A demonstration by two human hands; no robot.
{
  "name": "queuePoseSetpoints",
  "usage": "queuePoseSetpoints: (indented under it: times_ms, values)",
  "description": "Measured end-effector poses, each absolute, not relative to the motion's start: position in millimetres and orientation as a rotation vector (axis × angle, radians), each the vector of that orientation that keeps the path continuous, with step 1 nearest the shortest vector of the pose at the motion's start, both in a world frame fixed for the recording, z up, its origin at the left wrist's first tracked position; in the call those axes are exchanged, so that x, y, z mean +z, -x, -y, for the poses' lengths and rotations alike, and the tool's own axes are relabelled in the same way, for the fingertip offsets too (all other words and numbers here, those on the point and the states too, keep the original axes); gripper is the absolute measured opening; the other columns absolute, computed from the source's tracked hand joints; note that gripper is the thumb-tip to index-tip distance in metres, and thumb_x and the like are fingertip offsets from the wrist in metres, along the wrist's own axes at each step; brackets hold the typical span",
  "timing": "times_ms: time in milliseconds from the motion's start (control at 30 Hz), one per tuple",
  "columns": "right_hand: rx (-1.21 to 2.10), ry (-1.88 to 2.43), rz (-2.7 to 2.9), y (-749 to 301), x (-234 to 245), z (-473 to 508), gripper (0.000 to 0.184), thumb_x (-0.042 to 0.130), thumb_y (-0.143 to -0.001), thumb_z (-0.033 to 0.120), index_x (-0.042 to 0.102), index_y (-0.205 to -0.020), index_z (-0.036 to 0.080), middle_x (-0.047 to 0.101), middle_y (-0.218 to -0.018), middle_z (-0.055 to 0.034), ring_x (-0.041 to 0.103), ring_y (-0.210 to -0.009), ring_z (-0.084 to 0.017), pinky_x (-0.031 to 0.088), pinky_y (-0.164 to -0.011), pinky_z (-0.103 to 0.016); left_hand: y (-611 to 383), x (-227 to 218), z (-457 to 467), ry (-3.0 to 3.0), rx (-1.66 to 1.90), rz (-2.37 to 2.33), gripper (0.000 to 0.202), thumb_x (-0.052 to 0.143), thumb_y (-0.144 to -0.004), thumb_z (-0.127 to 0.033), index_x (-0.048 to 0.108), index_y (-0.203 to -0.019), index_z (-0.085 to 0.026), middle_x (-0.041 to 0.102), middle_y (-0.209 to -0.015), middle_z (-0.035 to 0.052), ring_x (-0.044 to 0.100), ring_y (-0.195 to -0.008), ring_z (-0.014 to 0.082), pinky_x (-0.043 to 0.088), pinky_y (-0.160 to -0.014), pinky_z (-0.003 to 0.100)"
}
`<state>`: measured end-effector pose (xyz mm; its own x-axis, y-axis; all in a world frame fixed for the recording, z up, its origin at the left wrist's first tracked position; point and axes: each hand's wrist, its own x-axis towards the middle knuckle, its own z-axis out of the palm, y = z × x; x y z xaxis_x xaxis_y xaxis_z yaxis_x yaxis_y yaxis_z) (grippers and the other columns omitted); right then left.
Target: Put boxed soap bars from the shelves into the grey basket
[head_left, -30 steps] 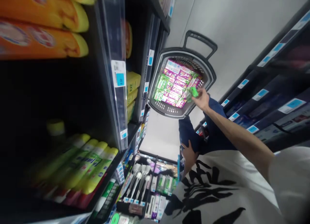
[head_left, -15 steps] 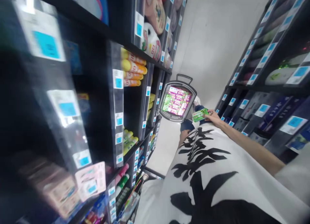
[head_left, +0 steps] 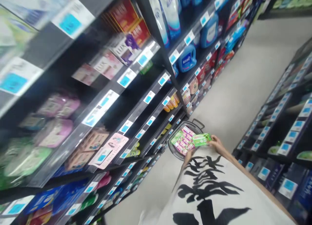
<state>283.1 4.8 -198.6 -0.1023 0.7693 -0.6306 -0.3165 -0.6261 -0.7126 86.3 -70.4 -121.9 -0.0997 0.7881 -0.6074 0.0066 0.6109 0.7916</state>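
My right hand is closed on the right end of a small green box with white print, held in front of my body. It looks like a soap box, and more than one may be stacked there. My left hand is just below the box's left end; the shirt hides most of it, and its fingers do not show clearly. Beyond the hands, a dark shopping basket stands on the floor, holding several purple-and-pink boxes and some green ones. The green box overlaps the basket's right side from here.
Tall black shelves on the left carry LUX soap boxes, blue detergent bottles and orange-yellow bottles. A pink card sticks out from a shelf edge. More shelves line the right side; grey floor runs between.
My view has swung, showing more of the left shelves and the aisle. The green box now appears in front of the basket's side, and my left hand is close beside it.
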Motion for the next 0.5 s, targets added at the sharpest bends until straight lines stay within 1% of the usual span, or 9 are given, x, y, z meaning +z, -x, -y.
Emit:
queuePoseSetpoints:
  times_ms: [67, 133, 200, 233, 300, 367, 433, 500]
  values:
    - [1.864, 1.339, 0.576, -278, -184, 0, 0.055, 0.089, -0.039, 0.026, 0.044, -0.07, 0.021, 0.052, -0.073, 0.004, 0.057, -0.067, -0.017, 0.055, -0.058, -0.029, -82, -124, 65, -0.65, 0.784, -1.506, 0.031, 0.065, -0.099, -0.048, 0.074, -0.114, -0.022, 0.073, -0.121, 0.0127, 0.068, -0.119, 0.0314, 0.057, -0.103, 0.047]
    - [1.913, 1.273, 0.645, -271, -171, 7, 0.053, 0.09, -0.042, 0.028, 0.045, -0.071, 0.021, 0.05, -0.072, 0.0046, 0.055, -0.066, -0.016, 0.053, -0.057, -0.029, -79, -126, 70, -0.593, 0.832, -1.468, 0.039, 0.058, -0.099, -0.057, 0.075, -0.111, -0.024, 0.076, -0.115, 0.0147, 0.069, -0.121, 0.0353, 0.059, -0.098, 0.046]
    - [1.945, 1.218, 0.765, -262, -157, 13, 0.052, 0.091, -0.047, 0.03, 0.047, -0.074, 0.022, 0.051, -0.074, 0.0046, 0.054, -0.067, -0.015, 0.05, -0.058, -0.027, -77, -126, 78, -0.499, 0.936, -1.411, 0.047, 0.054, -0.097, -0.064, 0.072, -0.116, -0.025, 0.075, -0.122, 0.0156, 0.069, -0.123, 0.0354, 0.06, -0.095, 0.045]
    - [1.953, 1.196, 0.832, -258, -149, 14, 0.052, 0.091, -0.051, 0.031, 0.047, -0.076, 0.022, 0.052, -0.075, 0.0045, 0.054, -0.068, -0.015, 0.049, -0.059, -0.026, -76, -125, 82, -0.446, 1.008, -1.386, 0.049, 0.059, -0.093, -0.065, 0.07, -0.119, -0.025, 0.072, -0.128, 0.0161, 0.069, -0.124, 0.0357, 0.06, -0.095, 0.044]
    - [1.96, 1.158, 0.93, -248, -132, 15, 0.052, 0.092, -0.055, 0.034, 0.048, -0.081, 0.023, 0.055, -0.079, 0.0045, 0.057, -0.07, -0.015, 0.05, -0.061, -0.026, -72, -123, 86, -0.351, 1.173, -1.355, 0.059, 0.077, -0.08, -0.061, 0.067, -0.124, -0.023, 0.067, -0.14, 0.0179, 0.067, -0.127, 0.0371, 0.059, -0.098, 0.044]
    - [1.964, 1.127, 0.96, -240, -115, 13, 0.053, 0.093, -0.06, 0.041, 0.05, -0.084, 0.024, 0.058, -0.084, 0.0042, 0.06, -0.071, -0.016, 0.053, -0.065, -0.028, -67, -117, 86, -0.303, 1.303, -1.352, 0.072, 0.089, -0.068, -0.055, 0.065, -0.127, -0.021, 0.065, -0.141, 0.0186, 0.066, -0.126, 0.0366, 0.058, -0.101, 0.044]
    - [1.929, 1.122, 0.967, -232, -101, 10, 0.052, 0.093, -0.063, 0.05, 0.053, -0.085, 0.025, 0.058, -0.086, 0.0037, 0.062, -0.069, -0.015, 0.055, -0.066, -0.03, -59, -107, 82, -0.303, 1.37, -1.351, 0.074, 0.091, -0.066, -0.054, 0.065, -0.127, -0.02, 0.067, -0.139, 0.0165, 0.067, -0.125, 0.034, 0.057, -0.103, 0.044]
    - [1.881, 1.147, 0.979, -227, -90, 8, 0.051, 0.091, -0.065, 0.056, 0.057, -0.088, 0.027, 0.057, -0.086, 0.0029, 0.062, -0.066, -0.015, 0.056, -0.065, -0.032, -51, -94, 76, -0.345, 1.365, -1.399, 0.07, 0.09, -0.067, -0.055, 0.068, -0.124, -0.02, 0.068, -0.136, 0.0136, 0.068, -0.123, 0.031, 0.057, -0.104, 0.043]
